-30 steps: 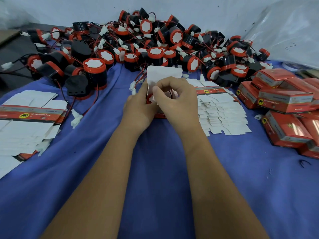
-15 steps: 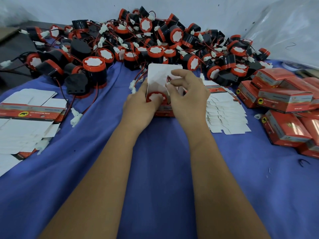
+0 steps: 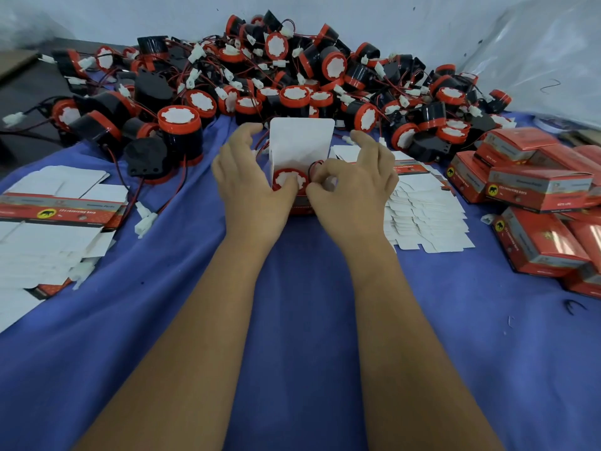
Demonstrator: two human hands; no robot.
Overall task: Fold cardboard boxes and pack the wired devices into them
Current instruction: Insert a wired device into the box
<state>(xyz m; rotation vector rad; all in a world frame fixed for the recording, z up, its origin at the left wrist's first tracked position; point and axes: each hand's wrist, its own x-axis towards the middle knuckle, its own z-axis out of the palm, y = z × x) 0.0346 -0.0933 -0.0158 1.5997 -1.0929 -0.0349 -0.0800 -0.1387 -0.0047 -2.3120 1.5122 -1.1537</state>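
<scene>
A blue cloth [image 3: 302, 320] carries a heap of wired horns [image 3: 292, 76]. At its near edge stands an open red box [image 3: 300, 151], one horn [image 3: 290, 180] inside. The left hand [image 3: 250, 180] grips the box's side, thumb on the horn; the right hand [image 3: 354, 187] pinches its wire [image 3: 313, 166].

bare blue cloth [image 3: 292, 320] near, device heap [image 3: 276, 76] behind, flat cartons [image 3: 48, 229] left, boxes [image 3: 536, 190] right
</scene>
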